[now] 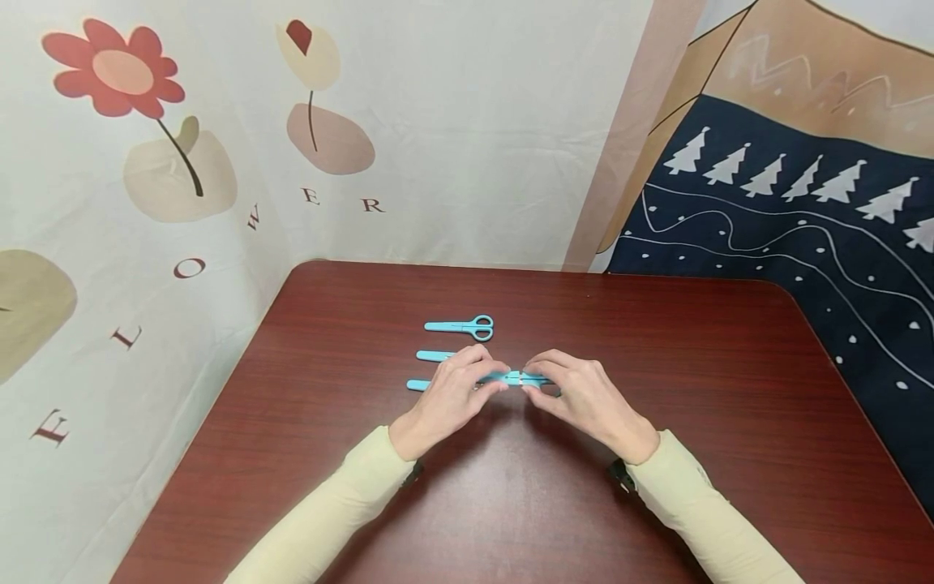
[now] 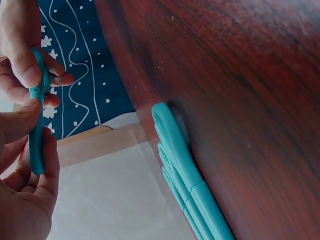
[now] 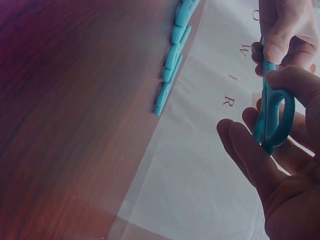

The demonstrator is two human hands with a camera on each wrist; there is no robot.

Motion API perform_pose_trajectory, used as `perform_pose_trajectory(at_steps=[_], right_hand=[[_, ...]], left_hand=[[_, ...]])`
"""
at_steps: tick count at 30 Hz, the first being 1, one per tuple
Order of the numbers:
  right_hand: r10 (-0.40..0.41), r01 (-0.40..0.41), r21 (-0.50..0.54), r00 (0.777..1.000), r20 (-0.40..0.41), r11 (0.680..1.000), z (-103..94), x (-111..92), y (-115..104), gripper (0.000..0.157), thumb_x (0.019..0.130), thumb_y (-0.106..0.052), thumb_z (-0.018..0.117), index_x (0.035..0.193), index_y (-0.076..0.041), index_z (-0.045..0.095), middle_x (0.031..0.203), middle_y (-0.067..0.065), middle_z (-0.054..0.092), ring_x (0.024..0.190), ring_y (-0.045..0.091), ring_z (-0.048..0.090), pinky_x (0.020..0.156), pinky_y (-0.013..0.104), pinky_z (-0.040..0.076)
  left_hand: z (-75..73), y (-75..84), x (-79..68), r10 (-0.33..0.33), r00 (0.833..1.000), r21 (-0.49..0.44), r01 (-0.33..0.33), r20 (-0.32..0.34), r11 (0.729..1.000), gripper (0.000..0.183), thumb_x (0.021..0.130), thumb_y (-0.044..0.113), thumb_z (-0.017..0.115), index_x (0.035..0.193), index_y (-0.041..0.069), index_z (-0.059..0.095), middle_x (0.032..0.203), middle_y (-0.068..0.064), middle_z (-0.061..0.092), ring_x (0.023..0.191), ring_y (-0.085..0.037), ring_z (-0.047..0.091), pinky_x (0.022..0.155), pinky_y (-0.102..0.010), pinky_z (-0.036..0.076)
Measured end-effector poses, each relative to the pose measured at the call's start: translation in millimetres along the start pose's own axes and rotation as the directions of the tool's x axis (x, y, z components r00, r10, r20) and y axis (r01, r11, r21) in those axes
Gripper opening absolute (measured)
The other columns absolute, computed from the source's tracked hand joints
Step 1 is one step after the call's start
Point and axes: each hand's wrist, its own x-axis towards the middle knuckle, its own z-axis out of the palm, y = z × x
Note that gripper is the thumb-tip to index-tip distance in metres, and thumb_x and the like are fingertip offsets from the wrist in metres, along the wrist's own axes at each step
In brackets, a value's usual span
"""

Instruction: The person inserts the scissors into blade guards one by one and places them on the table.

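Both hands hold one pair of light-blue scissors (image 1: 516,378) raised above the table. My left hand (image 1: 456,385) pinches its blade end, which seems to be inside a cover of the same blue. At the handle end, my right hand (image 1: 587,397) grips between thumb and fingers; the finger loop (image 3: 285,120) shows in the right wrist view. Three more pairs lie in a row on the table: the far scissors (image 1: 456,327) in full sight, the middle scissors (image 1: 434,356) and the near scissors (image 1: 418,385) partly hidden behind my left hand in the head view.
The dark red-brown wooden table (image 1: 700,349) has rounded far corners. Behind it and on the left hangs a pale cloth (image 1: 474,138) printed with flowers and letters. A navy cloth with white trees (image 1: 773,211) hangs at the right.
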Motion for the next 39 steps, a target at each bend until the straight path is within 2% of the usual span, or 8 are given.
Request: perform_pose_trajectory(at_steps=[13, 23, 29, 32, 39], right_hand=[[-0.007, 0.007, -0.021, 1.0, 0.003, 1.0, 3.4, 1.8, -1.1, 0.022, 0.082, -0.009, 0.086, 0.101, -0.006, 0.075, 0.098, 0.001, 0.071, 0.075, 0.007, 0.07, 0.065, 0.023, 0.058], [-0.085, 0.083, -0.055, 0.996, -0.027, 0.995, 9.1, 4.5, -2.2, 0.026, 0.079, -0.007, 0.088, 0.101, -0.003, 0.075, 0.098, 0.005, 0.072, 0.071, 0.013, 0.07, 0.066, 0.024, 0.059], [-0.056, 0.056, -0.056, 0.998, 0.009, 0.997, 11.1, 6.1, -5.3, 0.024, 0.082, -0.009, 0.087, 0.101, -0.006, 0.075, 0.099, 0.003, 0.071, 0.072, 0.014, 0.07, 0.067, 0.025, 0.059], [-0.027, 0.028, -0.042, 0.999, 0.03, 0.999, 11.3, 5.8, -6.4, 0.023, 0.082, -0.01, 0.087, 0.102, -0.006, 0.075, 0.099, 0.002, 0.071, 0.073, 0.013, 0.07, 0.068, 0.025, 0.059], [0.016, -0.013, -0.043, 0.997, 0.075, 0.999, 9.3, 7.3, -9.5, 0.022, 0.084, -0.015, 0.087, 0.101, -0.01, 0.074, 0.098, -0.002, 0.07, 0.074, 0.009, 0.067, 0.065, 0.024, 0.057]], left_hand=[[3.1, -1.9, -0.1, -0.002, 1.0, -0.007, 0.001, -0.011, 1.0, 0.023, 0.08, 0.004, 0.088, 0.102, 0.004, 0.079, 0.087, 0.0, 0.061, 0.074, -0.013, 0.054, 0.065, -0.023, 0.046], [-0.5, -3.0, -2.5, -0.007, 1.0, -0.02, 0.007, 0.002, 1.0, 0.022, 0.082, 0.006, 0.087, 0.102, 0.004, 0.079, 0.086, 0.0, 0.058, 0.073, -0.013, 0.054, 0.064, -0.023, 0.046], [-0.2, -3.5, -6.3, -0.009, 1.0, 0.005, 0.009, -0.003, 1.0, 0.023, 0.081, 0.006, 0.088, 0.101, 0.005, 0.078, 0.085, 0.001, 0.055, 0.074, -0.014, 0.053, 0.065, -0.023, 0.047], [-1.2, -3.5, -7.1, -0.004, 1.0, 0.025, 0.003, 0.02, 1.0, 0.022, 0.081, 0.006, 0.088, 0.101, 0.005, 0.078, 0.084, 0.0, 0.054, 0.074, -0.014, 0.053, 0.065, -0.023, 0.047], [-13.0, 1.1, -4.2, 0.001, 0.989, 0.129, -0.021, 0.148, 0.991, 0.017, 0.087, 0.013, 0.085, 0.1, 0.011, 0.077, 0.085, 0.002, 0.056, 0.075, -0.014, 0.047, 0.065, -0.023, 0.043]])
